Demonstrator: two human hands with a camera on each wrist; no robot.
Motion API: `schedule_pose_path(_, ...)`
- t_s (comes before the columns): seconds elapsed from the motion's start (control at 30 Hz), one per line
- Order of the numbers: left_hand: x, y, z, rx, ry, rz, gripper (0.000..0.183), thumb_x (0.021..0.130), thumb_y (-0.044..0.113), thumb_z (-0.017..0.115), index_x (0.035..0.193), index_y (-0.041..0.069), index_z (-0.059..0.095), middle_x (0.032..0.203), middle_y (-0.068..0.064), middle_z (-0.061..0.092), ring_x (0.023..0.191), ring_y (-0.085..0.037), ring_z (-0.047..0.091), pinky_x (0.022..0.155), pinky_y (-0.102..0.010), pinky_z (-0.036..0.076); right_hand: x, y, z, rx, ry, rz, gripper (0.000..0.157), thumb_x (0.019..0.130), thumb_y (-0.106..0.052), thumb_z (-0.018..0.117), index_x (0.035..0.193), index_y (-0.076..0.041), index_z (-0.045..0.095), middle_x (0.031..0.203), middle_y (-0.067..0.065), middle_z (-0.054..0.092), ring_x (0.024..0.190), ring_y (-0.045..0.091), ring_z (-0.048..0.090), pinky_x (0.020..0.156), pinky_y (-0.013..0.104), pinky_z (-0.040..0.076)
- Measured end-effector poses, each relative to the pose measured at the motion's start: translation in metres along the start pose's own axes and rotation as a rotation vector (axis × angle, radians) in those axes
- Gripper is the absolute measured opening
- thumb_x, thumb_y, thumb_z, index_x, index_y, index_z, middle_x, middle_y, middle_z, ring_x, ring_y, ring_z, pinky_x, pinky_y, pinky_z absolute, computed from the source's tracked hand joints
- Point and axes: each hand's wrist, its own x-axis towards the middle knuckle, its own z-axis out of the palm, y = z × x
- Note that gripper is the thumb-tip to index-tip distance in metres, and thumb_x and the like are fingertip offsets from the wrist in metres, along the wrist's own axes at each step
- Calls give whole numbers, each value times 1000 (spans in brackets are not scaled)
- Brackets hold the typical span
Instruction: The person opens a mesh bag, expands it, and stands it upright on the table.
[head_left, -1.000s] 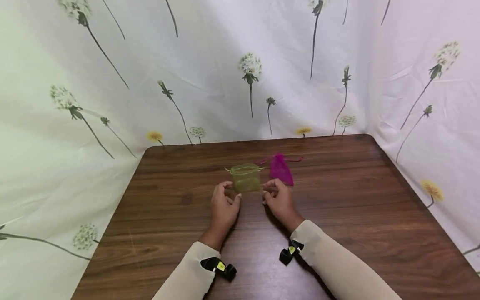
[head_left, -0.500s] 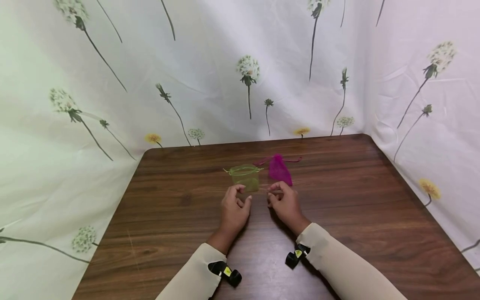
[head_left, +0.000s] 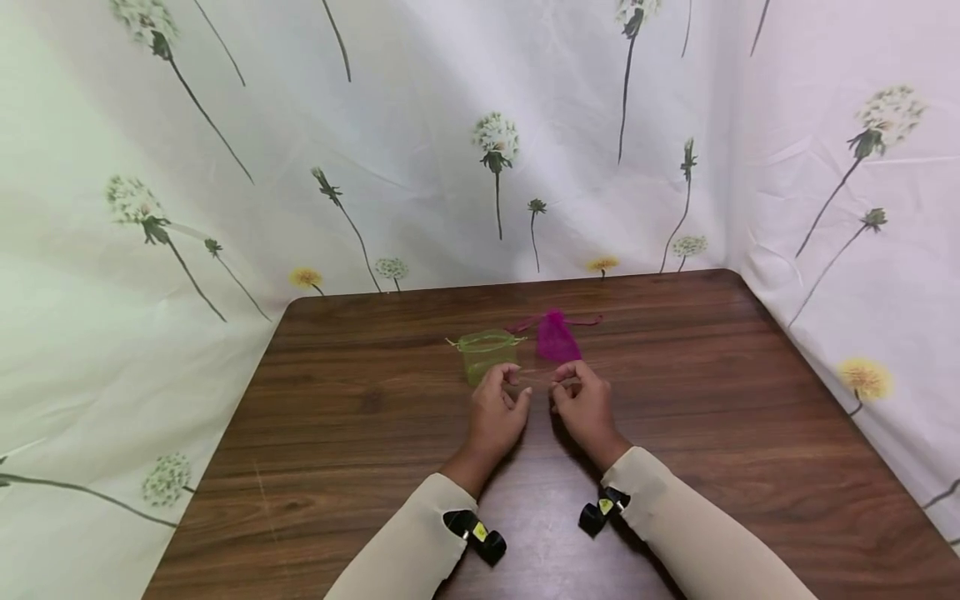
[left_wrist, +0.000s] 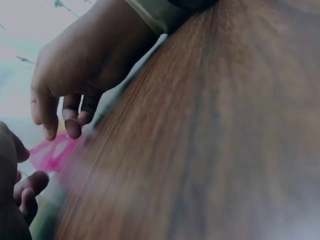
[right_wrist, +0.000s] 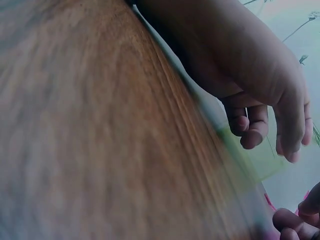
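A sheer green drawstring pouch (head_left: 480, 348) lies flat on the brown table, its cord ends spread to both sides. My left hand (head_left: 497, 417) covers its lower right corner from view; whether it touches the pouch I cannot tell. To the right lies a magenta drawstring pouch (head_left: 557, 337), narrowed at its neck, with my right hand (head_left: 585, 408) just in front of its lower end. Both hands face each other with loosely bent fingers. Faint lines run between the fingertips, too dim to identify. In the right wrist view the green pouch (right_wrist: 267, 162) shows behind my left hand (right_wrist: 250, 70).
The wood-grain table (head_left: 337, 450) has rounded back corners. White cloth (head_left: 420, 150) printed with dandelions hangs behind it and along both sides. A small black device (head_left: 480, 537) is strapped at the left wrist, and another device (head_left: 603, 510) at the right.
Both hands have shifted right, the left one further, so they are closer together. My left hand has gone from the green pouch's left edge to its lower right corner. Both pouches stay put.
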Motion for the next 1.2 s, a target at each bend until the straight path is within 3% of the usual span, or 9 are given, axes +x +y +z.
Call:
schedule_pose_path(0.3, 7, 3, 18, 20, -37, -16, 36, 91, 0, 82, 123, 1, 66, 102, -15, 71, 68, -22, 64, 64, -19, 49, 5, 2, -10, -74, 67, 3, 19, 87, 19, 70, 100, 6, 67, 99, 24, 71, 50, -4, 57, 50, 17, 54)
schedule_pose_path(0.4, 9, 5, 23, 39, -36, -16, 36, 90, 1, 82, 123, 3, 66, 101, -13, 72, 75, -27, 67, 69, -22, 51, 8, 5, -14, -109, 104, -24, 21, 84, 20, 72, 100, 8, 67, 99, 25, 68, 51, -3, 54, 50, 13, 50)
schedule_pose_path(0.6, 13, 10, 31, 63, -57, -44, 39, 91, 4, 82, 127, 5, 65, 103, -13, 76, 96, -31, 73, 86, -40, 59, 13, 8, -17, -206, 145, -67, 26, 79, 19, 74, 102, 7, 69, 97, 25, 66, 57, 6, 50, 55, 9, 40)
schedule_pose_path(0.73, 15, 12, 36, 73, -58, -84, 40, 92, 7, 80, 129, 6, 64, 105, -12, 77, 103, -31, 74, 92, -45, 59, 16, 11, -18, -275, 139, -71, 28, 79, 14, 77, 104, 5, 70, 100, 24, 67, 68, 21, 56, 64, 18, 42)
schedule_pose_path(0.97, 18, 15, 47, 139, -41, -203, 37, 99, 19, 76, 134, 12, 64, 104, -5, 80, 100, -28, 76, 88, -44, 60, 23, 16, -20, -351, 108, -13, 32, 80, 5, 82, 110, 7, 71, 110, 28, 69, 94, 41, 63, 84, 48, 50)
schedule_pose_path(1.2, 18, -1, 62, 162, 11, -239, 37, 99, 26, 74, 134, 19, 64, 99, 3, 78, 92, -23, 75, 77, -40, 58, 29, 19, -22, -373, 53, 61, 38, 83, -1, 88, 115, 7, 71, 108, 26, 70, 101, 42, 68, 91, 53, 54)
